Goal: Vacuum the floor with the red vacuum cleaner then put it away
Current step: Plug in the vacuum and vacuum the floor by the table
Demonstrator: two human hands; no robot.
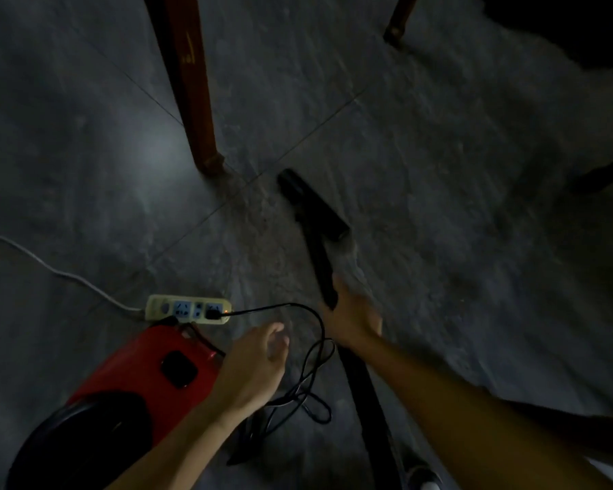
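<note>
The red vacuum cleaner (146,380) stands on the grey tiled floor at the lower left, with a black wheel at its near end. Its black wand (321,267) runs from my right hand (353,321) to the black floor nozzle (312,203), which rests flat on the floor near a table leg. My right hand is wrapped around the wand. My left hand (259,366) hovers open, fingers apart, just right of the red body and above the loose black power cord (312,351).
A cream power strip (188,309) with a grey cable lies just beyond the vacuum, the black plug in it. A reddish wooden table leg (192,86) stands ahead, a second leg (399,23) at top right. A dark furniture edge crosses the right side. A shoe (423,477) shows at the bottom.
</note>
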